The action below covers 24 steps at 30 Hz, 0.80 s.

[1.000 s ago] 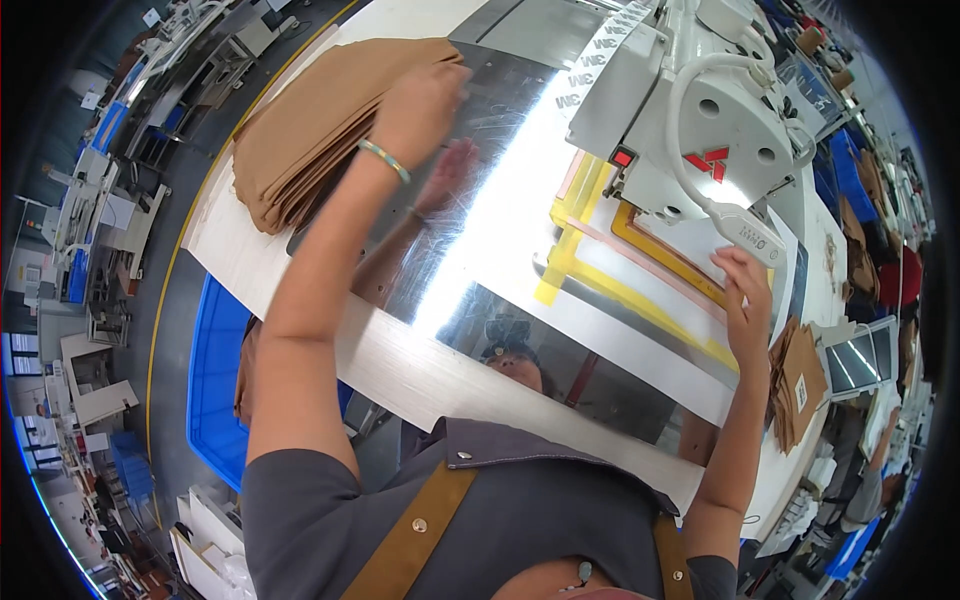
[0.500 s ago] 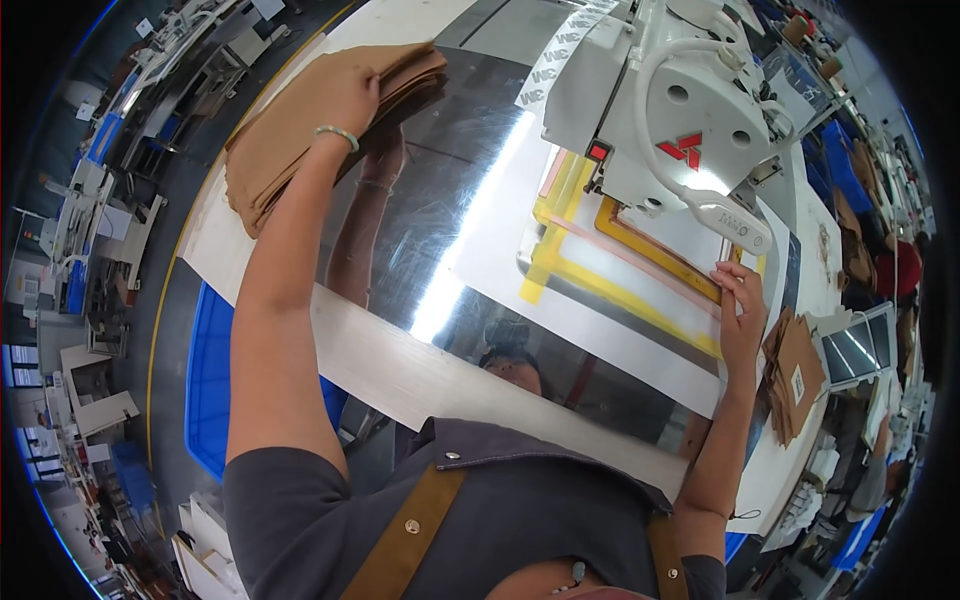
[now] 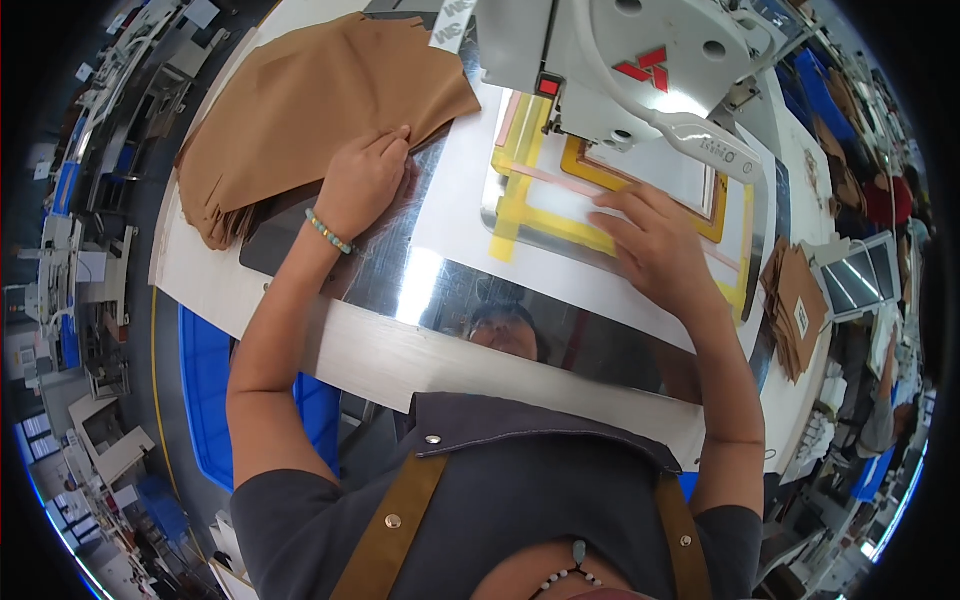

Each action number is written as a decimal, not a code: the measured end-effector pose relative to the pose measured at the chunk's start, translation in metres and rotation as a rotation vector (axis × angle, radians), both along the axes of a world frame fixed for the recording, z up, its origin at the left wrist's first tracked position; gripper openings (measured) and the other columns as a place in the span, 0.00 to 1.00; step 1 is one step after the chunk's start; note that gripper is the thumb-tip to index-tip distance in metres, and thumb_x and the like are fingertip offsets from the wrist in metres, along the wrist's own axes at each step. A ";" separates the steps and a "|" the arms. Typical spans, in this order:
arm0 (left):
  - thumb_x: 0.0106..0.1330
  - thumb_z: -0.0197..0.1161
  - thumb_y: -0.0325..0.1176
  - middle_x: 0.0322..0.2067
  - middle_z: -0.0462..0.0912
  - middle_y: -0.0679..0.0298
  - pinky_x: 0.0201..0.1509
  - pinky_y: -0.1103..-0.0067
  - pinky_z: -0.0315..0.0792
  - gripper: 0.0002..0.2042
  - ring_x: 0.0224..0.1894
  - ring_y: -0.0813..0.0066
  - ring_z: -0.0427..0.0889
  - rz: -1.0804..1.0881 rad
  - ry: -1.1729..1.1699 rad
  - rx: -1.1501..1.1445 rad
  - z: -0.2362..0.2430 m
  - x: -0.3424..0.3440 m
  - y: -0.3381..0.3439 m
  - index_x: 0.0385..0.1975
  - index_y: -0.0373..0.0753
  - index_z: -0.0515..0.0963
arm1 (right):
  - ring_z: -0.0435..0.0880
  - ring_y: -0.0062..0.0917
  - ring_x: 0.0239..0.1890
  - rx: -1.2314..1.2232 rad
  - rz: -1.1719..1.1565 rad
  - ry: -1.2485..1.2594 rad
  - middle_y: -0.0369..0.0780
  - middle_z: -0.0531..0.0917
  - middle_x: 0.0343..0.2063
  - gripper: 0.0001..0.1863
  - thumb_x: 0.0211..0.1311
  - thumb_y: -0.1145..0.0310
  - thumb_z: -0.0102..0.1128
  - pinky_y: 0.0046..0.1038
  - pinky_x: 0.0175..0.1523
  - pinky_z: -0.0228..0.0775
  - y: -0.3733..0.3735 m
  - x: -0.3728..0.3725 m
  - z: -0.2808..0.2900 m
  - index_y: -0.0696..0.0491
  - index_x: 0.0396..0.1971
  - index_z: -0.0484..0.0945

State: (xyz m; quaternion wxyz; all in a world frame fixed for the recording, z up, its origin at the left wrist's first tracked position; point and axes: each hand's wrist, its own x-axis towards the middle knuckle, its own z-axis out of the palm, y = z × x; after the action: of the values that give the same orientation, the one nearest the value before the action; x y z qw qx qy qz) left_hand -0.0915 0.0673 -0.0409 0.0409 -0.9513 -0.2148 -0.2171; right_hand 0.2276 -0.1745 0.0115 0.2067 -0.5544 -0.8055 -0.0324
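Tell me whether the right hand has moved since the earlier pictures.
Yes. The right hand was at the far right edge of the yellow-taped frame, near the lamp tip; it now lies flat on the frame under the white sewing machine, further left.

Both hands flat, left [image 3: 362, 180], right [image 3: 655, 245], arms outstretched

A white worktable [image 3: 380, 350] carries a mirror-bright metal plate [image 3: 440, 290]. Blue bins [image 3: 205, 380] stand on the dark floor [image 3: 140, 230] at left. More workstations [image 3: 70, 270] crowd the hall's edges.
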 end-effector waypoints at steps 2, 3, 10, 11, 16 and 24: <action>0.68 0.64 0.25 0.48 0.90 0.54 0.53 0.67 0.83 0.03 0.49 0.57 0.88 -0.035 -0.108 -0.024 -0.004 0.010 -0.016 0.38 0.33 0.82 | 0.83 0.34 0.52 0.048 0.051 -0.028 0.38 0.86 0.47 0.19 0.51 0.75 0.71 0.37 0.57 0.78 0.022 -0.019 -0.010 0.55 0.46 0.86; 0.67 0.65 0.25 0.49 0.90 0.55 0.54 0.68 0.83 0.05 0.51 0.59 0.87 -0.087 -0.103 -0.019 -0.003 0.014 -0.022 0.39 0.33 0.82 | 0.83 0.34 0.52 0.043 0.043 -0.030 0.38 0.86 0.47 0.19 0.51 0.75 0.71 0.37 0.57 0.78 0.034 -0.027 -0.016 0.55 0.46 0.86; 0.65 0.68 0.23 0.52 0.90 0.60 0.52 0.69 0.83 0.07 0.52 0.61 0.87 -0.172 -0.073 -0.061 0.005 0.012 -0.029 0.41 0.34 0.84 | 0.84 0.25 0.43 0.209 -0.024 -0.331 0.34 0.83 0.37 0.13 0.53 0.67 0.69 0.29 0.41 0.79 0.111 -0.068 -0.049 0.53 0.39 0.84; 0.65 0.68 0.24 0.52 0.89 0.60 0.52 0.69 0.83 0.07 0.52 0.61 0.87 -0.176 -0.049 -0.049 0.006 0.008 -0.026 0.42 0.35 0.85 | 0.84 0.24 0.43 0.167 -0.050 -0.382 0.34 0.82 0.35 0.12 0.53 0.67 0.69 0.27 0.38 0.79 0.114 -0.071 -0.050 0.53 0.38 0.83; 0.68 0.68 0.29 0.58 0.86 0.57 0.60 0.67 0.80 0.14 0.58 0.56 0.85 0.025 0.116 -0.091 0.017 -0.028 -0.005 0.52 0.37 0.85 | 0.84 0.23 0.42 0.258 -0.038 -0.342 0.33 0.81 0.34 0.13 0.52 0.68 0.68 0.26 0.35 0.78 0.104 -0.064 -0.049 0.52 0.39 0.81; 0.77 0.62 0.47 0.68 0.77 0.50 0.74 0.61 0.68 0.26 0.71 0.46 0.72 0.126 0.016 -0.103 0.033 -0.047 0.148 0.67 0.37 0.77 | 0.85 0.26 0.39 0.208 -0.045 -0.288 0.36 0.82 0.33 0.13 0.53 0.71 0.67 0.30 0.39 0.80 0.086 -0.052 -0.055 0.53 0.40 0.80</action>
State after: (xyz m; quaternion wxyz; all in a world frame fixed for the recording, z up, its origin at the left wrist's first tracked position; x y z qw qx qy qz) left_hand -0.1389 0.2152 -0.0084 0.0073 -0.9384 -0.2849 -0.1953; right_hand 0.1751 -0.0881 -0.0430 0.1448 -0.5375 -0.8065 -0.1993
